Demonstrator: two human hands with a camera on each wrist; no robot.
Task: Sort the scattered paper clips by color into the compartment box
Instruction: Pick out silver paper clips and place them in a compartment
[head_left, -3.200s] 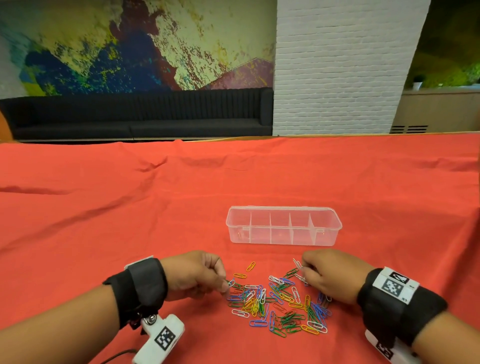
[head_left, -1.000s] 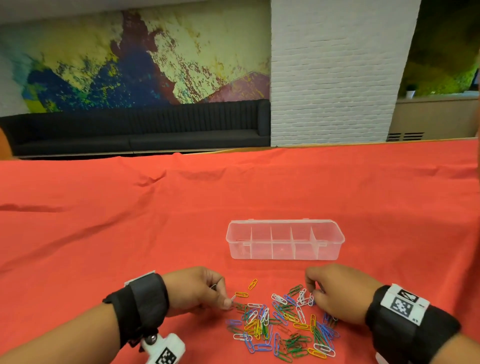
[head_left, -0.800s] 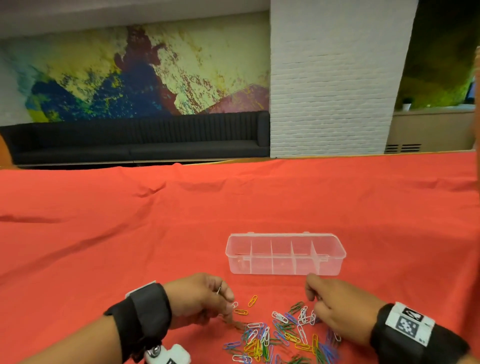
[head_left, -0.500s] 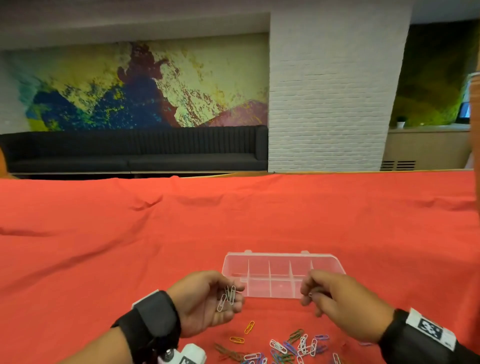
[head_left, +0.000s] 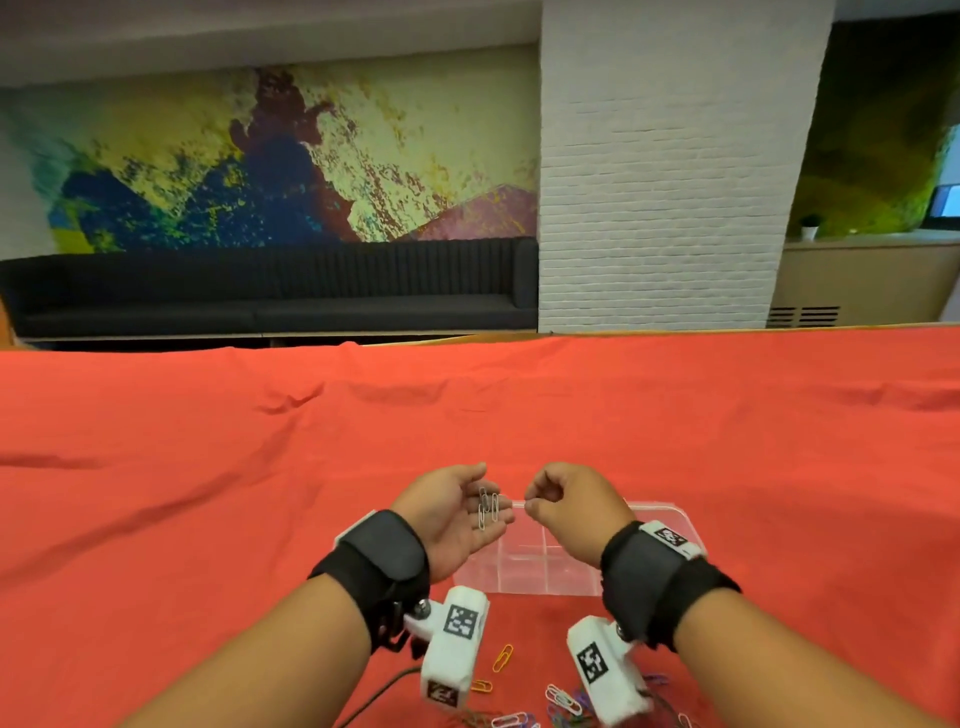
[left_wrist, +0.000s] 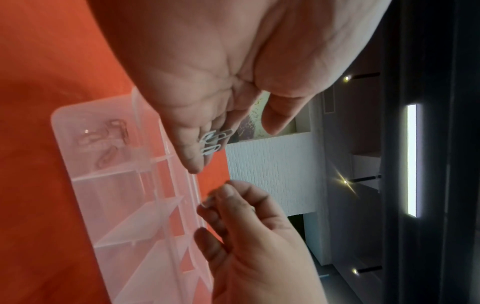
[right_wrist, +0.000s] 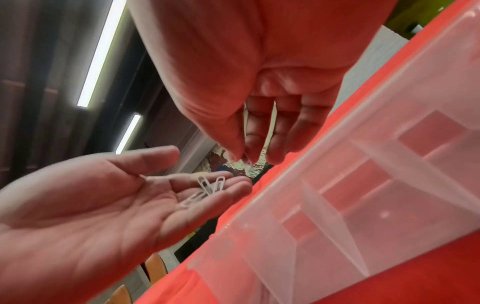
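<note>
Cupping my left hand palm-up above the near-left end of the compartment box, I have a few white paper clips lying loose across my fingers, which are straight and relaxed rather than closed round them. The clips are thin bent wire with a pale, smooth coating, long loops with rounded ends, lying partly over one another. My right hand hangs just beside the left, knuckles up, the fingers curled in and the thumb and forefinger pressed together at their tips; the right wrist view shows something thin and pale between them (most likely another white clip, though it is too small and blurred for me to be sure).

Below both hands sits the box, a long tray of clear, slightly frosted plastic with rounded corners and thin upright dividers cutting it into a row of cells. From the left wrist view, the end cell holds several clips that read pale through the plastic; their colour I cannot tell. The other cells in sight show only the cloth through their floors.

The box rests on a red tablecloth, a matte woven fabric with soft creases. Nearer to me, by my wrists, the remaining coloured clips lie scattered on the cloth: an orange one apart from the rest, then white, purple and green ones in a tangle at the bottom edge of the head view. Black fabric straps wrap both wrists, each carrying a white block with a printed square marker.
</note>
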